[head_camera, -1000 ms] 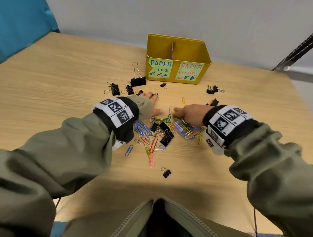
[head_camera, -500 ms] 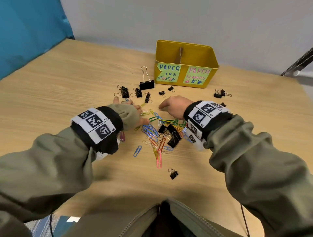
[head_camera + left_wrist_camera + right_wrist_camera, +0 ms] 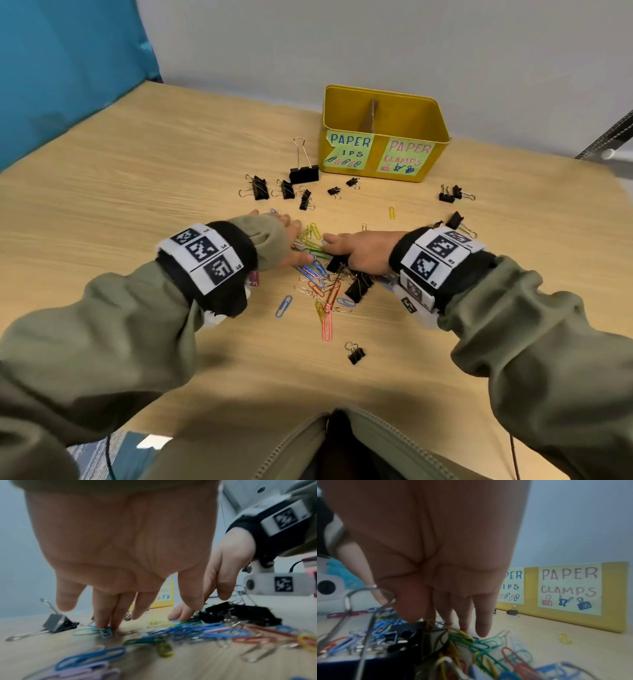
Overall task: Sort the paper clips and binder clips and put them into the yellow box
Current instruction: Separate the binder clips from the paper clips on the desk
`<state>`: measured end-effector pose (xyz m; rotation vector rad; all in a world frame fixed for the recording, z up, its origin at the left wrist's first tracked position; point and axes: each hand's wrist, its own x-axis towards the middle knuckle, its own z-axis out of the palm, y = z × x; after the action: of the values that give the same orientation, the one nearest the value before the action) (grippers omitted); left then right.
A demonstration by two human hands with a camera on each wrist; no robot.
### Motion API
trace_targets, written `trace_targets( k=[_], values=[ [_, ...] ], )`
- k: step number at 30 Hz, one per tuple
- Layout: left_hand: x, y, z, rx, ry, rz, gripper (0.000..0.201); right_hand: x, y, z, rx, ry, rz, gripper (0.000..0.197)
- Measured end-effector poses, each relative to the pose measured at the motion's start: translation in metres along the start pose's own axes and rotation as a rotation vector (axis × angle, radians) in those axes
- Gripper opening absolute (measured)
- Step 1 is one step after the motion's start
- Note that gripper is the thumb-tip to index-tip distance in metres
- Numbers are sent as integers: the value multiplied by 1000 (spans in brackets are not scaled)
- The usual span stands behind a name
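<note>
A yellow box point(image 3: 378, 156) with a middle divider stands at the back, labelled "PAPER CLIPS" on the left and "PAPER CLAMPS" point(image 3: 568, 582) on the right. A heap of coloured paper clips point(image 3: 322, 284) mixed with black binder clips point(image 3: 358, 286) lies between my hands. My left hand point(image 3: 286, 236) is spread flat at the heap's left edge, and its fingertips point(image 3: 102, 623) press a light blue paper clip point(image 3: 104, 632). My right hand point(image 3: 356, 248) lies over the heap's right side with straight fingers point(image 3: 481, 626) touching green and yellow clips. Neither hand holds anything.
Loose binder clips lie around: a large one point(image 3: 304, 174) beside the box, several smaller ones point(image 3: 260, 190) left of it, a pair point(image 3: 448, 196) at the right, one point(image 3: 356, 354) near me. A lone yellow paper clip point(image 3: 392, 213) lies before the box. A blue panel point(image 3: 68, 68) borders the table's left.
My right hand, curled half a second ago, now lies with fingers stretched out on the clips. The left hand stays spread at the heap's left. The head view has shifted.
</note>
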<state>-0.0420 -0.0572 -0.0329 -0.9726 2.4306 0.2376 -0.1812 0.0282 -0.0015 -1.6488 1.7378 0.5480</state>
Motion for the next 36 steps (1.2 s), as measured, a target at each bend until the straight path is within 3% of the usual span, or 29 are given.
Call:
trace_targets(
  k=[3,6,9,12,16,19,21,25,30,33,36],
  values=[
    [-13,0,2,-187,23,102,68,-9,9,-1,133,1,-1,64],
    [-15,-13,1,-297,97,50,64,-13,18,-7,284,193,32,54],
    [-14,-16,5,-220,-29,40,70,-13,32,-10,288,329,102,40],
    [-23,-7,10,-290,-91,142,65,-22,45,-6,271,283,145,35],
    [-32,0,14,-406,57,223,66,-43,46,6,330,444,79,35],
    [-32,12,11,-329,76,261,68,-47,37,23,292,369,-32,53],
    [-32,23,8,-277,53,284,67,-46,34,31,295,314,-20,51],
    [-30,36,7,-138,22,242,63,-52,37,37,302,455,-23,46],
    [-34,47,16,-94,30,280,52,-60,44,64,155,358,-73,47],
    [-42,58,21,-105,30,366,45,-67,49,66,236,488,20,43],
    [-45,67,19,-120,52,347,50,-69,47,65,214,564,31,46]
  ],
)
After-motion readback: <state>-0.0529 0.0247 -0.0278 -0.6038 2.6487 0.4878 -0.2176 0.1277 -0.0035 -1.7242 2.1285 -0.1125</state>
